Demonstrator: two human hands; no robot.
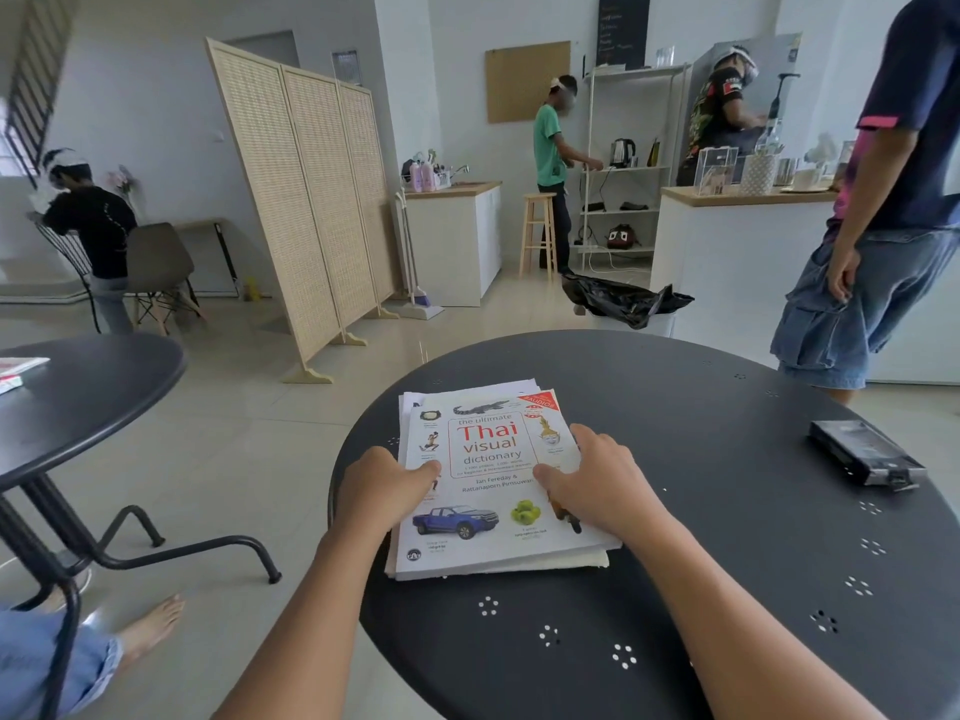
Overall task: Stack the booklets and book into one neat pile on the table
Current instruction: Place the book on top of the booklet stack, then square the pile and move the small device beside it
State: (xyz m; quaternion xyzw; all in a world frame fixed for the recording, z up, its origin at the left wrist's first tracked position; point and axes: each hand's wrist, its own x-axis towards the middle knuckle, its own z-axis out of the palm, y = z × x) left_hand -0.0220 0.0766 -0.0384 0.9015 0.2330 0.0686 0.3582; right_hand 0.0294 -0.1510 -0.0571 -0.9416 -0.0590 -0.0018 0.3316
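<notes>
Head view. Round dark surface [675, 511], perforated with small hole clusters. On its left part: one pile, a book [493, 485] titled "the ultimate Thai visual dictionary" on top, white booklets [467, 389] beneath, their edges showing past the book at the far end and at the near right corner, so the pile is not quite square.

Left hand [382, 488]: laid on the left edge of the book, fingers loosely curled, thumb on the cover, pressing rather than gripping. Right hand [597, 485]: spread flat on the right side of the cover, fingers apart, thumb pointing inward. Neither hand lifts anything.

Also on the surface: a black boxy device [865, 452], far right, well apart from the pile.

Surroundings: a second dark table [78, 387] at left with papers on its edge; a folding wicker screen [306, 200]; a wooden stool [540, 231]; a bin with black bag [628, 304] just beyond the surface; a person in denim shorts [857, 298] standing close at the far right.
</notes>
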